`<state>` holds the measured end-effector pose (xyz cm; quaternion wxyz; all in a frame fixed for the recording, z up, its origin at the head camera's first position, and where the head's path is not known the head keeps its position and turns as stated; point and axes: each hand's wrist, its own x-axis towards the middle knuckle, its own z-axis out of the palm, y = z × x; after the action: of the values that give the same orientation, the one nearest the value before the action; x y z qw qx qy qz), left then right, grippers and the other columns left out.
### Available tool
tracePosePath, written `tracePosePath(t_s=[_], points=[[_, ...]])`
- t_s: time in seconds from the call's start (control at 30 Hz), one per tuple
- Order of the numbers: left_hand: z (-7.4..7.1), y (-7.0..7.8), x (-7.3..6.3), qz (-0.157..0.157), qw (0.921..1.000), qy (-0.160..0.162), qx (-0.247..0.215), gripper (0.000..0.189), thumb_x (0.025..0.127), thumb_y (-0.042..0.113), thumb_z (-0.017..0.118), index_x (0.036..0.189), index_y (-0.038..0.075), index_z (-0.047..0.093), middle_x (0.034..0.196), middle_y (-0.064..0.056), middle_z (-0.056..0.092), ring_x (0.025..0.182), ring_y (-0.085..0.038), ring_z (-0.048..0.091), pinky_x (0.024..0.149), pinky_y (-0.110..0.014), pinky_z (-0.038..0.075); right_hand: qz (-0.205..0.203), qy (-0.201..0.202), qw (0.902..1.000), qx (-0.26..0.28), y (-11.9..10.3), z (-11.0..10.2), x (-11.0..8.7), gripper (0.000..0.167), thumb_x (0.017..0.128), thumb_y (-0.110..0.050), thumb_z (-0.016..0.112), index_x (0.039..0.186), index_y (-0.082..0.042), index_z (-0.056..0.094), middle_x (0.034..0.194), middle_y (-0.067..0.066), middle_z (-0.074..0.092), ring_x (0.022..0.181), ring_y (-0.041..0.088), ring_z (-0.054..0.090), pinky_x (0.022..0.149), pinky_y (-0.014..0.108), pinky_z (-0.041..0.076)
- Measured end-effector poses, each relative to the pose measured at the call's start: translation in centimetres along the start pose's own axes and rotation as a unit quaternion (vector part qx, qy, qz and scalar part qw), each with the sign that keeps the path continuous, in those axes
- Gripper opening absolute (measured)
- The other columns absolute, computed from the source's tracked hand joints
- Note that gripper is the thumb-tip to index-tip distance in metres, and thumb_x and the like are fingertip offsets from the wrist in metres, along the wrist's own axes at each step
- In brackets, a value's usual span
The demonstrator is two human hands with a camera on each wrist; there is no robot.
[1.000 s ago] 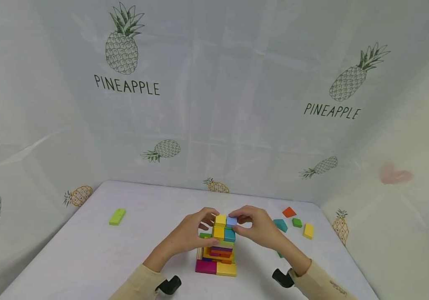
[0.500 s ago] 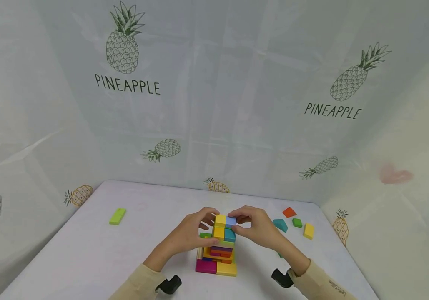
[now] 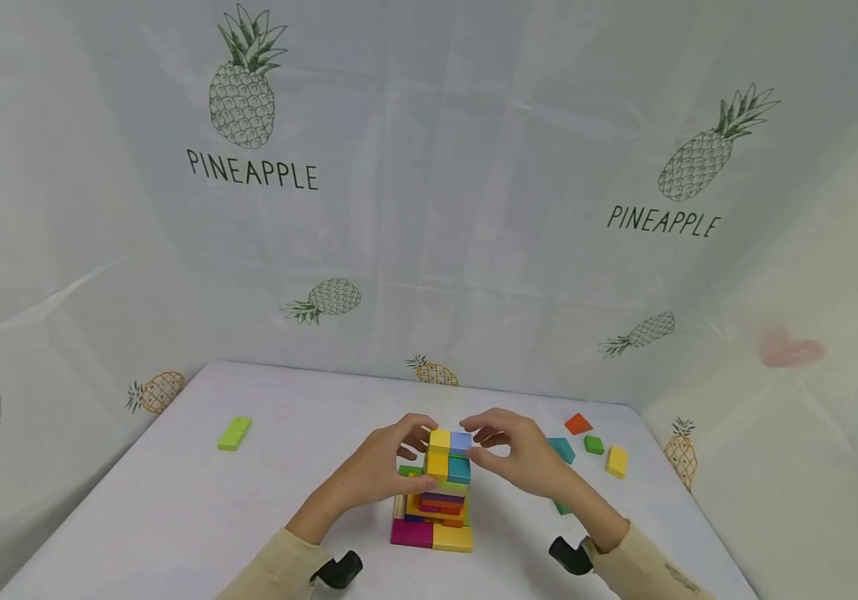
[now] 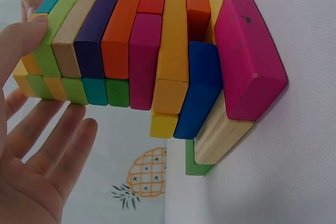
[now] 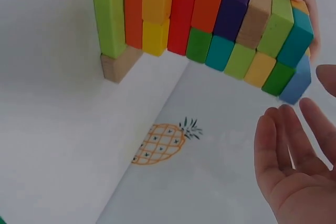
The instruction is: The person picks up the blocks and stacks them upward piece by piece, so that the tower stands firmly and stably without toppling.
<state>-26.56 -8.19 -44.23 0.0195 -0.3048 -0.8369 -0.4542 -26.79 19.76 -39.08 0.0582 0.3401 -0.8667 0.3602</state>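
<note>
A tall tower of stacked wooden building blocks [image 3: 444,500] stands mid-table in the head view. My left hand [image 3: 374,467] steadies its upper left side, the thumb against the near face by a light-green block [image 4: 48,59] and the fingers bent round the far side. On the tower's top a light-blue block [image 5: 297,81] lies beside a yellow block [image 3: 439,441]. To the right, my right hand [image 3: 522,452] holds nothing; its thumb and loosely bent fingers stand just apart from the light-blue block. The left wrist view shows a magenta block [image 4: 247,61] at the base.
At the right lie loose blocks: an orange-red one [image 3: 579,424], a teal one [image 3: 562,450], a small green one [image 3: 594,445] and a yellow one [image 3: 617,462]. A light-green block [image 3: 234,433] lies far left on the white table [image 3: 143,500]. A pineapple-print curtain [image 3: 444,208] hangs behind.
The light-blue block has shifted slightly left, against the yellow block. My right hand has let go of it and drawn a little to the right. The left hand has stayed in place.
</note>
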Motion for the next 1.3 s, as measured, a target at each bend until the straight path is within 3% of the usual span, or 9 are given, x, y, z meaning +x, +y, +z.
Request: tracePosePath(t_s=[0.23,0.43,0.63,0.77,0.93,1.3], points=[[0.0,0.1,0.0,-0.005,0.9999,0.004,0.010,0.072,0.088,0.041,0.088,0.147,0.026,0.051,0.132,0.007,0.067,0.117,-0.010,0.065,0.098,-0.024,0.057,0.019,0.009,0.9992,-0.033,2.2,-2.1,-2.9,0.035,0.097,-0.019,0.080,0.131,-0.021,0.070,0.125,-0.004,0.071,0.106,0.015,0.070,0.090,0.038,0.064],[0.0,0.0,0.0,-0.012,0.9999,0.001,0.010,0.073,0.088,0.040,0.088,0.148,0.023,0.051,0.133,0.004,0.067,0.120,-0.021,0.067,0.098,-0.029,0.058,0.032,-0.019,0.9976,-0.058,6.2,-3.6,-6.8,0.038,0.095,-0.015,0.082,0.130,-0.022,0.070,0.122,-0.005,0.071,0.106,0.008,0.068,0.087,0.038,0.064],[0.0,0.0,-0.1,-0.014,0.9999,0.001,0.005,0.072,0.088,0.038,0.088,0.148,0.024,0.050,0.133,0.002,0.067,0.121,-0.025,0.067,0.099,-0.034,0.059,0.047,-0.055,0.9959,-0.055,9.8,-4.7,-9.6,0.043,0.093,-0.021,0.085,0.132,-0.011,0.070,0.124,0.010,0.073,0.107,0.027,0.069,0.085,0.037,0.063],[0.0,0.0,-0.1,-0.013,0.9999,0.003,0.008,0.072,0.088,0.038,0.088,0.148,0.022,0.051,0.132,0.003,0.067,0.119,-0.021,0.067,0.098,-0.031,0.059,0.062,-0.067,0.9942,-0.057,11.5,-5.1,-10.5,0.045,0.090,-0.022,0.087,0.130,-0.007,0.071,0.121,0.009,0.074,0.105,0.030,0.067,0.082,0.034,0.063],[0.0,0.0,-0.1,-0.012,0.9999,0.003,0.007,0.072,0.088,0.038,0.088,0.148,0.023,0.051,0.132,0.004,0.067,0.119,-0.020,0.066,0.098,-0.028,0.058,0.064,-0.072,0.9935,-0.060,12.8,-5.3,-11.2,0.043,0.088,-0.020,0.088,0.127,-0.007,0.072,0.119,0.007,0.074,0.101,0.024,0.069,0.080,0.033,0.063],[0.1,0.0,0.0,-0.013,0.9999,-0.001,0.007,0.072,0.088,0.039,0.088,0.148,0.024,0.051,0.133,0.004,0.067,0.120,-0.020,0.066,0.099,-0.029,0.058,0.091,-0.081,0.9917,-0.042,13.2,-4.9,-11.5,0.030,0.088,-0.012,0.087,0.116,-0.010,0.076,0.111,0.000,0.074,0.093,0.013,0.070,0.082,0.031,0.063]])
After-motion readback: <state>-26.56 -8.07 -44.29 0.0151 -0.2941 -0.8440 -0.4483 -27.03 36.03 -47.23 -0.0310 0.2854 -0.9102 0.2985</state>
